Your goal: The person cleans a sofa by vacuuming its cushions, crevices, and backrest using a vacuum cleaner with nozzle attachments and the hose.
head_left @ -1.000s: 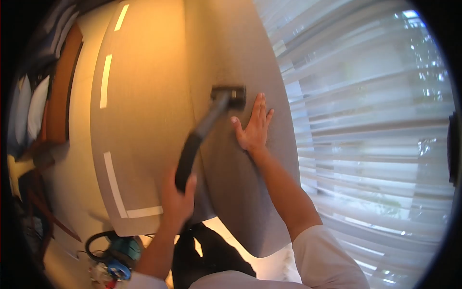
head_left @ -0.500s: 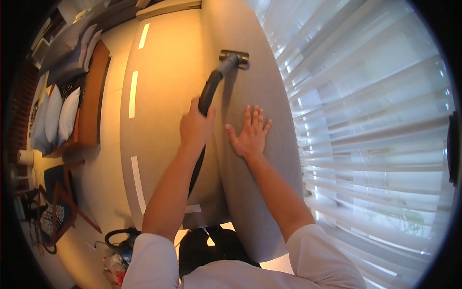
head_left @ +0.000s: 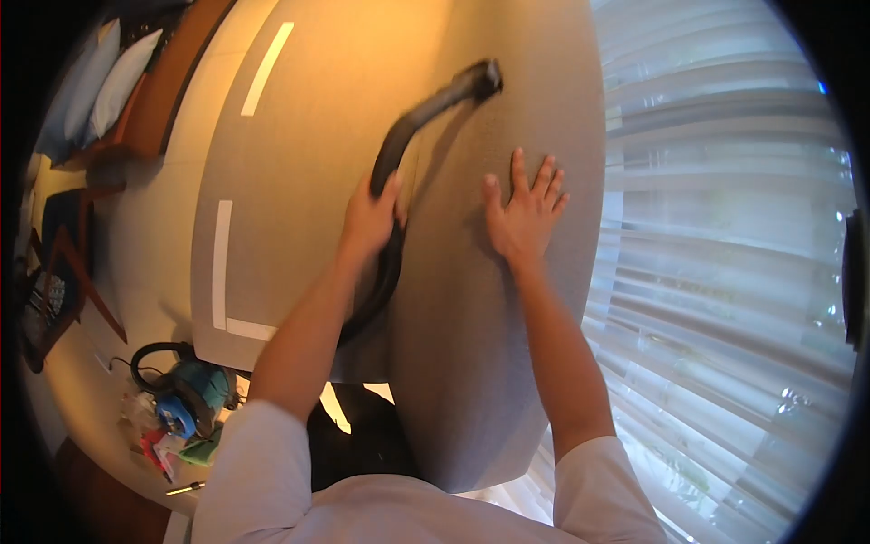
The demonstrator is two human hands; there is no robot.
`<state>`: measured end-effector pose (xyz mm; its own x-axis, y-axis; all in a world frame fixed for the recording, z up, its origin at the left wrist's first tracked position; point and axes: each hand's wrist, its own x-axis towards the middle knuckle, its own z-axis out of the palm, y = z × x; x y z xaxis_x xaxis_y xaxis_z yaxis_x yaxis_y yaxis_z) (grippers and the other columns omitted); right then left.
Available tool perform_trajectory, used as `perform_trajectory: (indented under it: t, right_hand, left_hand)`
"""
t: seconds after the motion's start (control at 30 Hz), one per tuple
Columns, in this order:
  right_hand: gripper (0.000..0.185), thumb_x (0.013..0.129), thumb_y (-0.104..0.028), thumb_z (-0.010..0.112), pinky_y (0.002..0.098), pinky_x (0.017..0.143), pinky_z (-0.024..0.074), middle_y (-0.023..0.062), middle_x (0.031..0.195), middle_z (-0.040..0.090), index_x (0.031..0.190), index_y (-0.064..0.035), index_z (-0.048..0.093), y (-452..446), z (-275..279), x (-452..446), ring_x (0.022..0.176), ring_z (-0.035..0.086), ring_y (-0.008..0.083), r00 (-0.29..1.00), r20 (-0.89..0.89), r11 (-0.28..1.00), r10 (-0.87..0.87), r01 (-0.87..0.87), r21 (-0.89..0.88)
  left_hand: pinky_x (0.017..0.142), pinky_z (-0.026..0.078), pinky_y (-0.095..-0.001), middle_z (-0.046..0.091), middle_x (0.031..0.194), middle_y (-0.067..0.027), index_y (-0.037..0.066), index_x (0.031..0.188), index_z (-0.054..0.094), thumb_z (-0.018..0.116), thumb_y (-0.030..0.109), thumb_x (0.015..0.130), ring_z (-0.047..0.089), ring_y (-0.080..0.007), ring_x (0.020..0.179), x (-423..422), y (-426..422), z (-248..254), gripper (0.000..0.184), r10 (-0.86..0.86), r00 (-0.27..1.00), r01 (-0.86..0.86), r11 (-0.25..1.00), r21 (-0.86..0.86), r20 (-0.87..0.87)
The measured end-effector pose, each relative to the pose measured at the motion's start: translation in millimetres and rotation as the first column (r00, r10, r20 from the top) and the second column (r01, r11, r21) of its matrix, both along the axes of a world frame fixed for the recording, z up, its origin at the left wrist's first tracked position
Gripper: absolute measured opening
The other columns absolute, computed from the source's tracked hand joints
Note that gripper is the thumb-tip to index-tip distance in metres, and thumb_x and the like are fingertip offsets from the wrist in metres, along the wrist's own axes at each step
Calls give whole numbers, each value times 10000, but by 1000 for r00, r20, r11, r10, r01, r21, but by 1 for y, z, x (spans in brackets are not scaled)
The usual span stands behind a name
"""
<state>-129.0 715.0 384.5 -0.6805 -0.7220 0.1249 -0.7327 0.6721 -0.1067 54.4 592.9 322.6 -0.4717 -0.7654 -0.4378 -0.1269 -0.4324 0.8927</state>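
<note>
My left hand [head_left: 372, 220] is wrapped round the black vacuum cleaner hose [head_left: 391, 159], just behind its curved upper part. The nozzle [head_left: 488, 80] at the far end meets the grey upholstered backrest [head_left: 471, 263] of a sofa, tilted so that its end shows. Lower down the hose bends back under my left forearm. My right hand [head_left: 527, 213] lies with fingers spread on the backrest, nearer to me than the nozzle, and holds nothing. White strips [head_left: 222, 263] run along the outer side of the sofa seat [head_left: 308, 172].
Sheer white curtains [head_left: 716, 236] hang along the right side. On the floor at lower left stands a blue-green vacuum cleaner [head_left: 201, 385], with plastic bags [head_left: 204, 446] beside it. A wooden-framed chair [head_left: 77, 254] and a wooden seat with pillows [head_left: 127, 86] are farther left.
The nozzle has shifted on the backrest and turned end-on. My right hand has moved up and right along the fabric. The view has shifted, bringing more of the vacuum cleaner into sight.
</note>
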Motion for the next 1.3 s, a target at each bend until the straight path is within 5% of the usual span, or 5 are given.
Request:
perform_trajectory:
  t: [0.17,0.4,0.67,0.97,1.3]
  right_hand:
    - [811,961,-757,369,645,1221,71,266,1659,206,1585,-240,397,-54,-2,-38,1545,125,467,999,-32,999,-7,8,43]
    - [928,875,-826,466,661,1213,101,302,1645,185,1608,-272,334,-92,-12,-64,1530,130,505,985,-170,991,-16,38,126]
    - [954,824,-787,597,673,1197,168,313,1631,204,1598,-288,347,-113,-16,-72,1515,170,518,962,-273,987,-8,52,155]
    - [943,812,-731,658,651,1186,222,309,1612,245,1588,-279,369,-118,-18,-72,1481,252,518,941,-339,986,4,52,156]
    - [926,818,-738,653,600,1195,249,294,1599,294,1581,-287,387,-118,-21,-75,1481,280,485,934,-358,991,6,43,129]
  left_hand:
    - [552,514,-338,593,622,-44,47,1101,576,618,446,1014,628,-172,566,-9,-26,-19,411,-86,989,85,996,15,121]
    - [605,504,-310,584,686,-32,32,1227,558,644,390,1006,618,-132,631,168,124,-32,430,-114,993,96,938,333,35]
    - [612,506,-314,592,700,-29,17,1286,554,605,386,1035,597,-128,623,25,-17,-130,449,-198,970,170,968,183,143]
    - [652,514,-337,615,716,-31,28,1293,565,667,335,983,628,-144,652,216,110,-118,448,-300,942,209,874,438,148]
    - [583,498,-330,595,674,-33,23,1170,597,648,376,1004,593,-140,599,122,14,-190,394,-220,972,176,919,354,87]
